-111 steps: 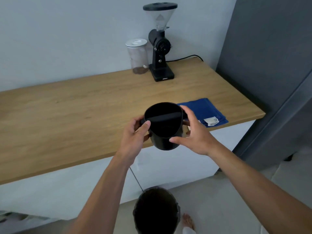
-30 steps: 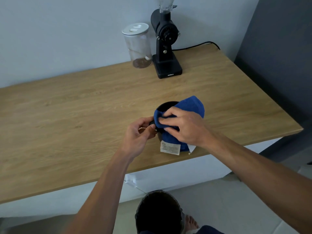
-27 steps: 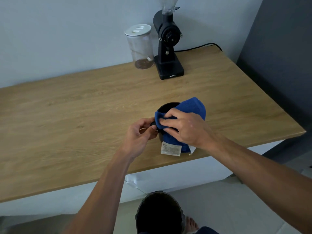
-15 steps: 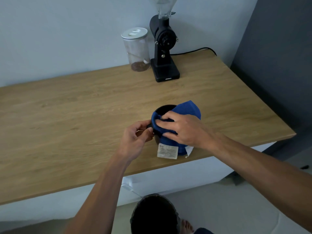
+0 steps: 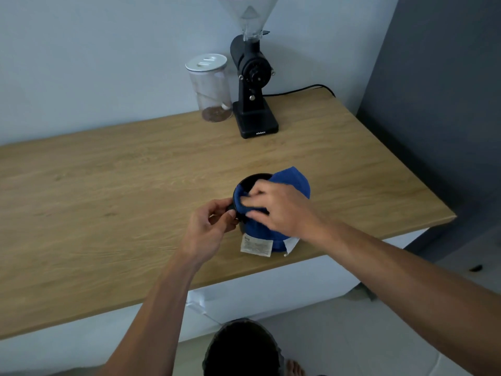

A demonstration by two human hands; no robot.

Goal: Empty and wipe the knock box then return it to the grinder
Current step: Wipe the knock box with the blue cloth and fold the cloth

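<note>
The black knock box (image 5: 253, 181) stands on the wooden counter (image 5: 113, 202) near its front edge. A blue cloth (image 5: 291, 181) with a white label is draped over the box's rim and near side. My right hand (image 5: 279, 210) presses the cloth onto the rim and into the opening. My left hand (image 5: 210, 229) pinches the left end of the box's knock bar and steadies it. The black coffee grinder (image 5: 253, 85) with a clear hopper stands at the back of the counter against the wall.
A clear jar (image 5: 211, 88) with a white lid and some coffee at its bottom stands just left of the grinder. The grinder's cable (image 5: 303, 89) runs right along the wall. A dark bin (image 5: 242, 348) sits on the floor below the counter edge. A grey wall bounds the right.
3.7 s ago both hands held the bare knock box above the counter edge and the cloth lay on the counter. Now the box stands on the counter with the cloth rubbed over its rim.
</note>
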